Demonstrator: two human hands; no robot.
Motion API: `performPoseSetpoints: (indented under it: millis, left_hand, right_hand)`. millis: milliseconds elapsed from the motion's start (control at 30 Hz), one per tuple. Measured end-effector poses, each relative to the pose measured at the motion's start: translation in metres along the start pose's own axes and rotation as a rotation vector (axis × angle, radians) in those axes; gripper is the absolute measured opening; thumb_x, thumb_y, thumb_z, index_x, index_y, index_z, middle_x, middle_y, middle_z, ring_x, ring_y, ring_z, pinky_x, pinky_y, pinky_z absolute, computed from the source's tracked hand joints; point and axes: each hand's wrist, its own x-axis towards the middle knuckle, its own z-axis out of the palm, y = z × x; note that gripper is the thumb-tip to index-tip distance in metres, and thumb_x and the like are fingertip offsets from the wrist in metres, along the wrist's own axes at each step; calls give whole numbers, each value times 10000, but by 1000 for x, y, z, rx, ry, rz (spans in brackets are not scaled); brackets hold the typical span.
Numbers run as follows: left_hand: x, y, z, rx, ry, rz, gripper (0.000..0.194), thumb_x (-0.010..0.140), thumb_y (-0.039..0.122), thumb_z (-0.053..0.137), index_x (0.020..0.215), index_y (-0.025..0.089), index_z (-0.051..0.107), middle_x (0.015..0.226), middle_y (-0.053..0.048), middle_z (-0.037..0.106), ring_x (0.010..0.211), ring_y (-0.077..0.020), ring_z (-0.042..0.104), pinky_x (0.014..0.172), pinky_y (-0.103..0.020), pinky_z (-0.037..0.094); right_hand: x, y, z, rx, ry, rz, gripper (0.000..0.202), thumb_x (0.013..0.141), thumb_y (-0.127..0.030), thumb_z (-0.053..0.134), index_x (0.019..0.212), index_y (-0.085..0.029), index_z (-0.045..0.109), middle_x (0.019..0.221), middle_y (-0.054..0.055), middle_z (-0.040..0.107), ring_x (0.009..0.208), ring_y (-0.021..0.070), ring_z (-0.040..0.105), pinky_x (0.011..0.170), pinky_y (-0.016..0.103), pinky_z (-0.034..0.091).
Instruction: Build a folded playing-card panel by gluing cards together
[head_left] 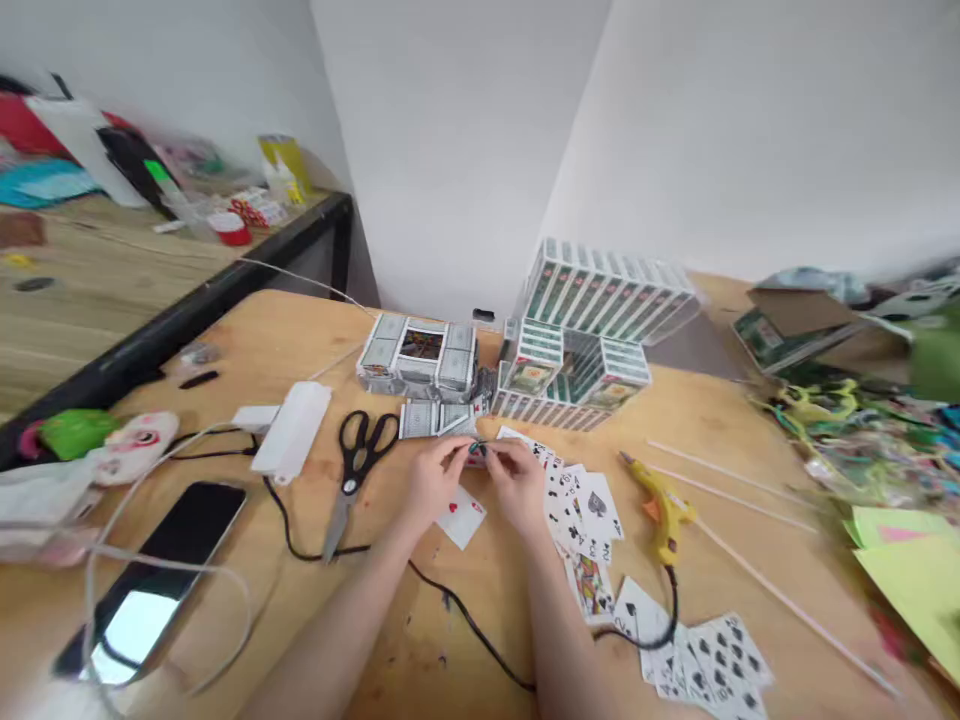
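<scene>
My left hand (440, 478) and my right hand (517, 482) meet at the middle of the table, thumbs and forefingers pinched together. Between the fingertips is a small item with some red and white, mostly hidden, whose kind I cannot make out. Just below them lies a playing card with red hearts (463, 517). To the right of my right hand, face-up playing cards (574, 510) overlap in a loose spread. Beyond my fingers are face-down cards (420, 419) and a block built from cards (420, 355).
Black-handled scissors (351, 487) lie left of my hands, near a white box (292, 430) and a phone (161, 570). At right are a yellow glue gun (660, 505) with its cord, and more cards (720, 660). Boxed card decks (577, 350) stand stacked behind. Cables cross the table.
</scene>
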Motion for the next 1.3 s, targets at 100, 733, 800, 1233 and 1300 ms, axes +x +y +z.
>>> performPoseSetpoints:
  millis: [100, 733, 800, 1233, 1300]
  left_hand:
    - [1, 2, 0, 0, 2, 27, 174, 855, 197, 484, 887, 180, 654, 877, -61, 725, 802, -168, 672, 746, -292, 540]
    - [0, 13, 4, -140, 41, -133, 120, 827, 218, 460, 812, 186, 575, 783, -47, 637, 742, -174, 601, 688, -297, 488]
    - [2, 15, 4, -347, 10, -291, 134, 812, 288, 509, 807, 177, 583, 746, -32, 636, 686, -165, 603, 639, -281, 492]
    - [0, 15, 3, -142, 76, 4, 173, 894, 268, 442, 862, 193, 595, 838, -48, 623, 807, -158, 582, 732, -282, 466]
    - [0, 15, 4, -95, 77, 47, 161, 895, 252, 439, 839, 191, 577, 818, -42, 608, 785, -154, 570, 713, -278, 461]
  right_hand:
    - [-1, -1, 2, -54, 26, -6, 116, 804, -261, 582, 770, -194, 671, 744, 38, 628, 705, 163, 572, 644, 286, 456]
    - [-8, -8, 13, -63, 80, -59, 141, 852, -246, 498, 783, -191, 609, 744, 34, 585, 702, 165, 570, 626, 287, 464]
    - [-7, -7, 12, -9, 71, -32, 146, 854, -260, 499, 784, -193, 607, 745, 29, 589, 699, 165, 583, 644, 296, 475]
    - [-8, -9, 12, 215, -106, 168, 194, 837, -359, 553, 763, -186, 596, 691, 11, 564, 595, 137, 522, 553, 258, 443]
    - [-9, -11, 12, 192, -157, 146, 214, 854, -358, 524, 770, -181, 612, 690, 16, 572, 611, 143, 522, 571, 261, 435]
